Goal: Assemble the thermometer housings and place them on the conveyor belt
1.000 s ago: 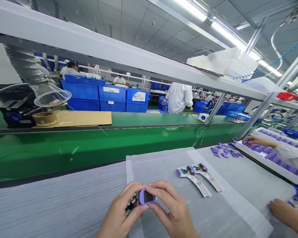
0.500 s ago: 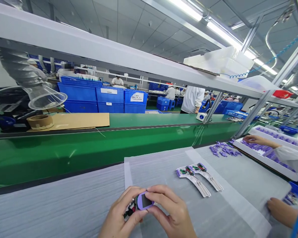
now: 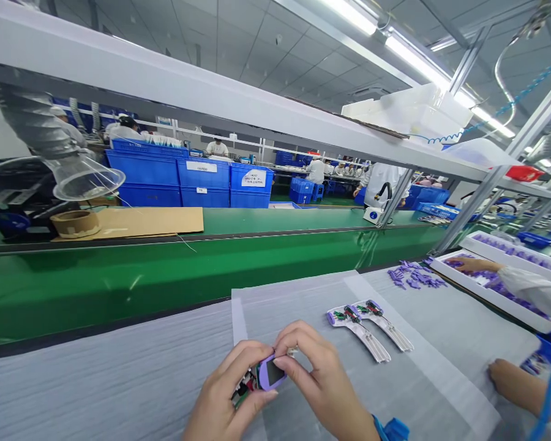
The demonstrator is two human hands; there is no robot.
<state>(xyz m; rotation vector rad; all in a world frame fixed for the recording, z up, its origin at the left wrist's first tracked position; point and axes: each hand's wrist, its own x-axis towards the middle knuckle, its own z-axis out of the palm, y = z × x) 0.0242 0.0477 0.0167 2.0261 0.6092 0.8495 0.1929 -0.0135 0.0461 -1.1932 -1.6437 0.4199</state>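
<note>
My left hand grips a small display unit with a purple frame and a dark screen, thumb below and fingers above. Green circuit board and wires show at its left side, partly behind my fingers. At the unit's upper right corner, my right hand pinches with thumb and forefinger; whether a thin film is between them, I cannot tell. Two white, curved handle-shaped housing halves with purple ends, circuit boards and wires lie side by side on the sheeted bench, right of my hands.
Loose purple parts lie farther right. A co-worker's hand reaches into a white foam tray of purple parts; the other hand rests at the bench edge. Beyond runs a green conveyor, under a white shelf beam.
My right hand has risen slightly and its fingers have drawn into a pinch at the screen's corner, the thumb leaving the lower edge. The co-worker's hand in the tray has shifted slightly.
</note>
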